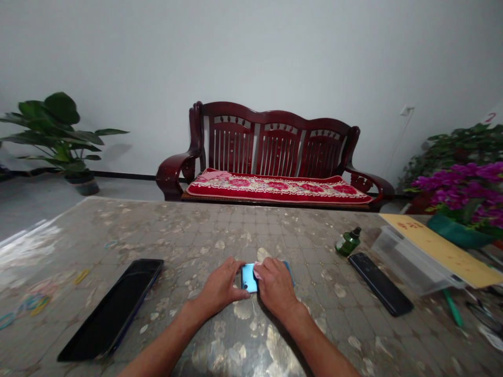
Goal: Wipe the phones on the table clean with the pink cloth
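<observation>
A light blue phone (248, 277) lies on the patterned table (220, 225) in front of me. My left hand (220, 287) grips its left end with thumb and fingers. My right hand (277, 287) covers its right part and presses a small pinkish cloth (257, 271) onto it with closed fingers. Most of the phone is hidden under my right hand.
A large black tablet (113, 309) lies to the left, a black phone (380, 283) and a small green bottle (348, 242) to the right. A clear plastic box (416, 264) with a yellow envelope (444, 251), purple flowers (467, 183), a wooden bench (275, 157) behind.
</observation>
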{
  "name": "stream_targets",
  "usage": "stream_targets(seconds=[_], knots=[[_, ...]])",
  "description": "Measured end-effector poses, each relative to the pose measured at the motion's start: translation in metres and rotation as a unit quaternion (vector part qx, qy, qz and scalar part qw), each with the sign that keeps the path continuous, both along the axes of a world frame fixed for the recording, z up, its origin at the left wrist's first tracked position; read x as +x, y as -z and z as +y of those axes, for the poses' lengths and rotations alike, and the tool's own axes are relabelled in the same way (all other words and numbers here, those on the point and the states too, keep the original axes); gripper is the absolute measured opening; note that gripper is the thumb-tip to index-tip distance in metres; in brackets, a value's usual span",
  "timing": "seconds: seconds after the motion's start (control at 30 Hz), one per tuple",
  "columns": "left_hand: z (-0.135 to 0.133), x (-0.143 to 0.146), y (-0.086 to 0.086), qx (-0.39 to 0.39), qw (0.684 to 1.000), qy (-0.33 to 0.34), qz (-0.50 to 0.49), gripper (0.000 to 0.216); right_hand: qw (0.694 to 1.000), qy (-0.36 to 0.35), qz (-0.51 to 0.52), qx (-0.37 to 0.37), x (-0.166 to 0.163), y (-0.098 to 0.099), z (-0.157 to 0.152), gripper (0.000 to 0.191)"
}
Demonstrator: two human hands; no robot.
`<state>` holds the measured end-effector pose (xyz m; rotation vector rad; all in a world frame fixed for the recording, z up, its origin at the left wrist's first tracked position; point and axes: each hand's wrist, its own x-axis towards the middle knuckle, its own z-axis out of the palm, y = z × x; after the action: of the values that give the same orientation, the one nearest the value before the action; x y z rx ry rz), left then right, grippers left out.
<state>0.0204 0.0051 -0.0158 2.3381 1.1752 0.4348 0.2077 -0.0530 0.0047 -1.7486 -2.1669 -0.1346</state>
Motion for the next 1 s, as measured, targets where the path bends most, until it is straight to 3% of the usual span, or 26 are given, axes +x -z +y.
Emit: stream_targets(seconds=[0.23, 0.47, 0.77, 1.0], knots=[[-0.002, 0.001, -0.007, -0.012, 1.0, -0.004, 0.017, 0.061, 0.997, 0.072, 0.003, 0.016, 0.019, -0.002, -0.006, 0.018], [-0.003, 0.003, -0.01, -0.021, 0.999, -0.012, 0.023, 0.057, 1.0, -0.008, 0.023, 0.01, -0.005, 0.003, -0.002, 0.014], [-0.003, 0.001, -0.009, -0.013, 1.0, -0.005, 0.018, 0.061, 0.997, 0.075, 0.012, 0.02, 0.019, -0.002, -0.006, 0.018], [-0.004, 0.002, -0.009, -0.012, 1.0, -0.008, 0.014, 0.059, 1.0, 0.01, 0.022, 0.008, -0.005, 0.001, -0.008, 0.013]])
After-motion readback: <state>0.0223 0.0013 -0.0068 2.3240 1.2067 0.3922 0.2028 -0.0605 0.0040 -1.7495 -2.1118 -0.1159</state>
